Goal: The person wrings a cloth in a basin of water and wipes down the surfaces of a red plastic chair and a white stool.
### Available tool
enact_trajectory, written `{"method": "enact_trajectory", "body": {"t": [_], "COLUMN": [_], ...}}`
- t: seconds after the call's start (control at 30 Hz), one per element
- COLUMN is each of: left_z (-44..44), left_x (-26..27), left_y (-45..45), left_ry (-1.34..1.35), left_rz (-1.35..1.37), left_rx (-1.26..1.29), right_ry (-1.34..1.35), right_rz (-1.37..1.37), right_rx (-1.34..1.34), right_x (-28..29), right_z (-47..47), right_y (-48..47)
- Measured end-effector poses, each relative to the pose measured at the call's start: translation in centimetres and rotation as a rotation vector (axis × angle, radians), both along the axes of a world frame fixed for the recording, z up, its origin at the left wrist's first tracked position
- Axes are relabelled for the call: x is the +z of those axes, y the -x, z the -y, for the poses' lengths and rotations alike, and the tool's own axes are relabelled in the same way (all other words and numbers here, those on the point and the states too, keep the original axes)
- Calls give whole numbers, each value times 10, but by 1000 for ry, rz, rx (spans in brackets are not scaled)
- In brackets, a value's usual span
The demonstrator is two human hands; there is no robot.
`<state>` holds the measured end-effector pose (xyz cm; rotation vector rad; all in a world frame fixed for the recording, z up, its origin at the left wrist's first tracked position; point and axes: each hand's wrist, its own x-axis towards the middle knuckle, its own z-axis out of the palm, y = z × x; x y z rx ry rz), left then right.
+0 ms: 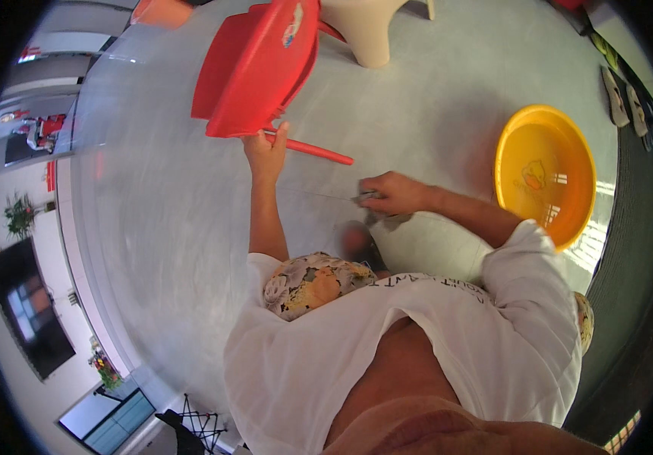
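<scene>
A red plastic chair (263,71) is tilted over in front of me, one slim leg (318,151) pointing right. My left hand (265,152) grips its lower edge, thumb up along the side. To the right of that leg, apart from the chair, my right hand (399,193) holds a crumpled grey cloth (399,220); blur softens its outline. A yellow plastic basin (499,153) with a duck print stands on the floor beyond my right forearm. Light reflects inside the basin, and it appears to hold water.
A beige plastic stool (369,37) stands behind the chair, and an orange container (161,14) sits at upper left. Pale shoes (614,96) lie by the dark mat (633,210) on the right. A wall-mounted television (30,310) and a folding metal frame (198,424) are at left.
</scene>
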<state>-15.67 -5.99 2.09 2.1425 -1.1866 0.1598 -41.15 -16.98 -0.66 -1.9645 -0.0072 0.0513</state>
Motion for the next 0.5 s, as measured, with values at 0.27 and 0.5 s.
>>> {"method": "enact_trajectory", "body": {"t": [0.27,0.5], "left_z": [0,-17], "left_x": [9,37], "left_y": [-24,-27], "left_ry": [-148,-365], "left_rz": [65,15], "left_rx": [58,-87], "right_ry": [260,398], "right_rz": [-578,-395], "right_rx": [-198,-988], "right_x": [88,35], "right_z": [115,171], "right_y": [163,299]}}
